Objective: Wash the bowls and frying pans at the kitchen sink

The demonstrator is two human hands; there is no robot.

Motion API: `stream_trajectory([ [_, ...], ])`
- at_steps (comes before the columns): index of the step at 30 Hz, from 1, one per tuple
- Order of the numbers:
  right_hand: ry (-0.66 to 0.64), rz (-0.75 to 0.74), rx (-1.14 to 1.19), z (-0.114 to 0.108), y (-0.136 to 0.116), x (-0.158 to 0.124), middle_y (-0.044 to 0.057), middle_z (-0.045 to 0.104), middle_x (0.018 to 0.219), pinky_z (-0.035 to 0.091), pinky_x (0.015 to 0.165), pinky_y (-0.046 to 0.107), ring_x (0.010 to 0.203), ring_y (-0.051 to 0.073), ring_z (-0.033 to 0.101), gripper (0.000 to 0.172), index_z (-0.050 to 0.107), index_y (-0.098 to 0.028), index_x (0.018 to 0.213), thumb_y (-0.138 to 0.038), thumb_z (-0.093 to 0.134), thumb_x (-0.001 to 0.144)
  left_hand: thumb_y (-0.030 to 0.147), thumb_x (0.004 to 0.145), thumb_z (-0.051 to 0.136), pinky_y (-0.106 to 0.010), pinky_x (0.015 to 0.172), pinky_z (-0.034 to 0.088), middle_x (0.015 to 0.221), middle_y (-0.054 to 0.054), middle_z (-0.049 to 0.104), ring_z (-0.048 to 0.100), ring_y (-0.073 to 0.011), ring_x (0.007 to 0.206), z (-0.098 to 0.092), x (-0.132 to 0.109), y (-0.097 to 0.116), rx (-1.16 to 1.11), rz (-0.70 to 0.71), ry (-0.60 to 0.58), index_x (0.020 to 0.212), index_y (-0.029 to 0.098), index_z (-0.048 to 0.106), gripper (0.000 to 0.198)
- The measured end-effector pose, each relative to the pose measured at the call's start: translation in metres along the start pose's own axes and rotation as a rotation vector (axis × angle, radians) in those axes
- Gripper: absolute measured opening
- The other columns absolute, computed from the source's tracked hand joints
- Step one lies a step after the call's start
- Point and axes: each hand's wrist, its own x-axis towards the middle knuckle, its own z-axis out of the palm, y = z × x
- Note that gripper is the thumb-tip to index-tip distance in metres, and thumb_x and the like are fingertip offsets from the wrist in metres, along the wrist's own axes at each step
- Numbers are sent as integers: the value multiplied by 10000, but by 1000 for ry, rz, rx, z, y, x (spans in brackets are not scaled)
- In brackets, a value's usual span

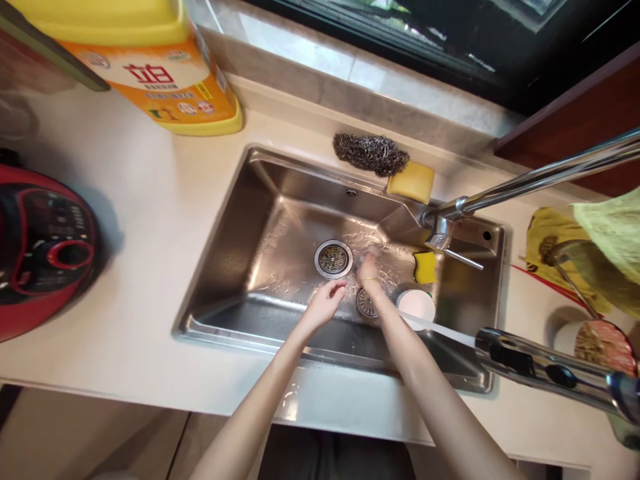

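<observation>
My left hand (326, 301) hovers over the near side of the steel sink (265, 267), close to the drain (333, 259). Its fingers are loosely bent, with nothing visible in them. Farther right, my right hand (369, 267) is low at the wet sink floor, right of the drain. Motion and splashing water smear its fingers, so any held thing is hidden. Just below its wrist lies a round slotted strainer (367, 303), partly covered by the forearm. A white round cup or bowl (418, 308) stands beside that forearm. Water (445, 331) streams from the faucet head (520, 360) toward the forearm.
A yellow sponge (425, 268) lies in the sink's right part. Steel wool (371, 153) and another sponge (412, 182) sit on the back rim. The chrome faucet (443, 227) reaches over the right side. A detergent jug (165, 73) and red appliance (45, 253) stand left.
</observation>
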Motion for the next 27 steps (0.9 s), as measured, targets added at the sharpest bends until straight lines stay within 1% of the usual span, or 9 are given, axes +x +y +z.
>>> stream_trajectory([
  [3, 2, -25, 110, 19, -35, -3, 99, 623, 1004, 463, 839, 288, 898, 179, 575, 334, 556, -146, 1056, -65, 401, 771, 271, 836, 520, -345, 937, 469, 1089, -92, 699, 637, -201, 992, -4, 0, -3, -26, -9, -8, 1053, 151, 663, 285],
  [5, 143, 34, 211, 13, -34, -2, 121, 598, 1035, 450, 881, 309, 956, 197, 560, 328, 551, -136, 1060, -79, 399, 774, 288, 835, 523, -350, 918, 476, 1073, -96, 701, 639, -205, 976, -10, -2, -2, -40, -10, -3, 1056, 146, 662, 297],
  [8, 377, 234, 255, -14, -1, 10, 175, 560, 1091, 414, 929, 356, 1031, 238, 526, 346, 547, -98, 1091, -90, 383, 787, 308, 838, 520, -348, 908, 477, 1064, -102, 699, 636, -206, 976, -20, -6, -1, -56, -25, 36, 1057, 139, 659, 310],
  [12, 294, 336, 184, -30, 36, 34, 188, 581, 1127, 390, 937, 381, 1037, 256, 518, 486, 532, -62, 1236, -64, 373, 777, 285, 834, 520, -333, 913, 470, 1087, -105, 691, 629, -198, 977, -25, -11, -4, -38, -22, 84, 1052, 139, 659, 297],
  [17, -92, -208, 148, 0, -4, 20, 119, 595, 1171, 381, 981, 315, 1082, 215, 503, 528, 588, -149, 1249, -52, 420, 757, 287, 845, 510, -304, 878, 483, 1050, -78, 700, 630, -183, 953, -18, -15, -10, 6, -27, 67, 1059, 160, 661, 290],
  [19, -173, -327, 149, 5, -22, 5, 112, 586, 1160, 391, 976, 292, 1074, 197, 512, 505, 596, -155, 1235, -63, 401, 778, 283, 857, 495, -301, 885, 481, 1054, -72, 699, 630, -177, 952, -16, -16, -10, 8, -29, 42, 1070, 161, 655, 294],
  [21, -64, -256, 165, -2, -24, -5, 125, 561, 1172, 395, 976, 299, 1086, 195, 509, 491, 575, -139, 1247, -84, 357, 810, 280, 864, 486, -297, 894, 481, 1074, -70, 696, 632, -174, 962, -17, -18, -9, -4, -33, 34, 1082, 163, 650, 296],
  [25, 242, 124, -20, -35, 1, -7, 205, 493, 1262, 344, 1000, 450, 1192, 290, 434, 508, 509, -94, 1303, -122, 364, 817, 284, 867, 494, -291, 919, 472, 1116, -71, 689, 628, -178, 1010, -22, -21, -5, -16, -27, 78, 1096, 167, 645, 298],
  [27, 271, 184, -190, -43, 7, -4, 236, 420, 1358, 293, 1011, 517, 1256, 348, 358, 550, 447, -81, 1361, -179, 431, 819, 283, 869, 493, -296, 923, 469, 1127, -75, 687, 627, -185, 1018, -24, -23, -2, -6, -26, 93, 1099, 164, 643, 299],
])
